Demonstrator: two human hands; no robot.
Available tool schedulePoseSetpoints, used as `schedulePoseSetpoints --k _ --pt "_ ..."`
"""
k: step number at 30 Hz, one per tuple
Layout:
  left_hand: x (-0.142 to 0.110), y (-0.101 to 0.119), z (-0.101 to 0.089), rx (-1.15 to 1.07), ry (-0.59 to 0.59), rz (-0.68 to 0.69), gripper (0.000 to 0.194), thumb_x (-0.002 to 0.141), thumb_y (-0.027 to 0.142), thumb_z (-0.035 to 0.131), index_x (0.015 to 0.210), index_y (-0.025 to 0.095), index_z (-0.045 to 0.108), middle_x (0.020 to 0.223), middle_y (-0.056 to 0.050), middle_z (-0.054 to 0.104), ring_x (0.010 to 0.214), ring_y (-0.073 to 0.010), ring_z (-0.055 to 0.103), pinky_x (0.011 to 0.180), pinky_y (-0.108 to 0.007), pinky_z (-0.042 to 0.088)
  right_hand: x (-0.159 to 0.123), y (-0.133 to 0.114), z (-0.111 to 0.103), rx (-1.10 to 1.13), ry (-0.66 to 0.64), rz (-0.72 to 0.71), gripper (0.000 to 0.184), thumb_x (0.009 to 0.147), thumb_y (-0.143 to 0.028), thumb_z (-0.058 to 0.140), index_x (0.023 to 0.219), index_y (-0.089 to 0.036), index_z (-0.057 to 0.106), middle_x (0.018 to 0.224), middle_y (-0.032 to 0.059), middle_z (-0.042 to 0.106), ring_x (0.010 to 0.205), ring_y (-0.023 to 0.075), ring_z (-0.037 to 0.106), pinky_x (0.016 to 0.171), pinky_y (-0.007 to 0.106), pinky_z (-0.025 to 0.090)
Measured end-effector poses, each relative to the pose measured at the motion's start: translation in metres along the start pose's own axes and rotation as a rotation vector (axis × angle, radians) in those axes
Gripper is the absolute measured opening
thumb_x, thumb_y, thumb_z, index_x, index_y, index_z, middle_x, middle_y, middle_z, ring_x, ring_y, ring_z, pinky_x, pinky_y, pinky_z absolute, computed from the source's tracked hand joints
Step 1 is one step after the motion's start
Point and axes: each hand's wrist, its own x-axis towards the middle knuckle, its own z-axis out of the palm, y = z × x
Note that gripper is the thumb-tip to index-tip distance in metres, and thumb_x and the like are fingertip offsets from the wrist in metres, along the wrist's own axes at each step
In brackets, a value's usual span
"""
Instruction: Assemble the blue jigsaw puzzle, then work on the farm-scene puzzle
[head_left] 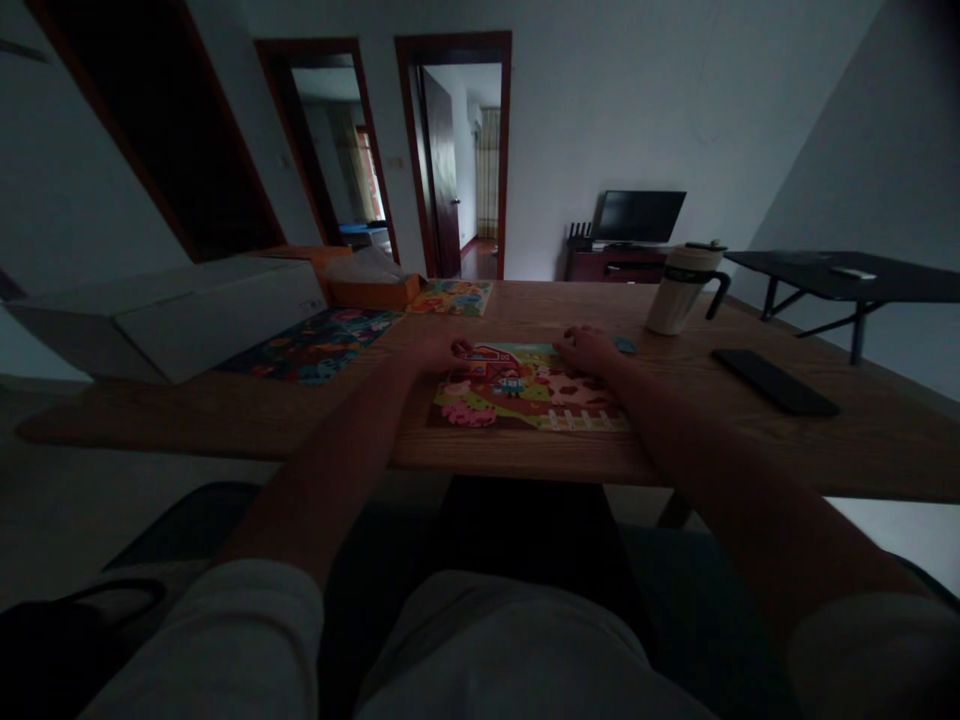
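A colourful farm picture, which looks like a jigsaw puzzle, lies flat on the wooden table in front of me. It shows a red barn, a pink pig, a spotted cow and a white fence. At its upper left corner is my left hand, fingers curled together; whether anything is between them is too dark to see. My right hand rests over the upper right edge of the picture, fingers bent loosely and slightly apart. Just beyond that hand lies a small teal piece.
A long white box stands on the table at left, beside a dark-blue picture sheet, an orange box and a yellow picture sheet. On the right are a cream handled tumbler and a black phone-like slab.
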Motion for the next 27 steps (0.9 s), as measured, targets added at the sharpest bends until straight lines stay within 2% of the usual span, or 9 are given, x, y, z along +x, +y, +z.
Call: schedulePoseSetpoints --k 4,7,12,15,17,22,27 --pt "0.002 -0.002 -0.001 0.006 -0.028 0.019 0.040 0.079 0.043 0.073 0.114 0.024 0.075 0.094 -0.006 0.078 0.086 -0.0214 0.069 0.074 -0.028 0.048 0.001 0.003 -0.001 -0.030 -0.038 -0.086 0.052 0.091 -0.054 0.060 0.125 -0.017 0.071 0.134 0.0203 0.063 0.128 0.0379 0.056 0.110 0.050 0.040" --pt "0.002 -0.002 -0.001 0.015 -0.014 0.016 0.042 0.078 0.045 0.074 0.114 0.023 0.074 0.100 -0.006 0.078 0.087 -0.0209 0.069 0.074 -0.027 0.047 0.002 0.007 -0.003 0.023 -0.043 -0.133 0.049 0.091 -0.053 0.061 0.122 -0.016 0.073 0.132 0.0190 0.066 0.125 0.0352 0.059 0.108 0.047 0.043" --pt "-0.001 0.001 -0.001 0.015 -0.021 0.022 0.046 0.077 0.047 0.073 0.117 0.025 0.074 0.106 -0.005 0.078 0.091 -0.0210 0.069 0.075 -0.026 0.047 -0.002 0.006 -0.010 0.194 -0.090 -0.143 0.033 0.086 -0.036 0.069 0.115 -0.022 0.076 0.113 0.0116 0.076 0.106 0.0296 0.069 0.098 0.040 0.050" --pt "-0.001 0.001 -0.001 0.022 -0.025 0.021 0.046 0.075 0.046 0.075 0.116 0.025 0.074 0.106 -0.005 0.078 0.092 -0.0216 0.069 0.075 -0.027 0.047 -0.006 0.003 -0.014 0.245 -0.138 -0.108 0.046 0.083 -0.031 0.070 0.128 -0.020 0.070 0.098 0.0101 0.078 0.089 0.0275 0.073 0.090 0.040 0.054" --pt "-0.001 0.001 -0.001 0.025 -0.021 0.022 0.046 0.075 0.045 0.075 0.116 0.025 0.074 0.105 -0.006 0.078 0.092 -0.0215 0.068 0.076 -0.027 0.047 -0.007 0.002 -0.015 0.261 -0.142 -0.098 0.053 0.083 -0.029 0.070 0.135 -0.018 0.066 0.095 0.0102 0.077 0.083 0.0265 0.073 0.087 0.041 0.055" --pt "0.001 -0.002 0.000 0.018 -0.032 0.037 0.044 0.078 0.048 0.072 0.116 0.025 0.074 0.104 -0.006 0.078 0.090 -0.0211 0.068 0.075 -0.027 0.047 -0.004 0.002 -0.008 0.281 -0.057 -0.120 0.052 0.079 -0.025 0.074 0.130 -0.019 0.067 0.120 0.0136 0.072 0.095 0.0267 0.072 0.093 0.040 0.053" --pt "0.002 -0.003 0.000 0.014 -0.039 0.034 0.043 0.078 0.049 0.073 0.114 0.024 0.075 0.100 -0.006 0.078 0.087 -0.0214 0.068 0.074 -0.028 0.047 -0.002 0.002 -0.004 0.242 -0.037 -0.140 0.056 0.081 -0.029 0.072 0.135 -0.022 0.061 0.126 0.0125 0.068 0.109 0.0290 0.068 0.100 0.044 0.051"
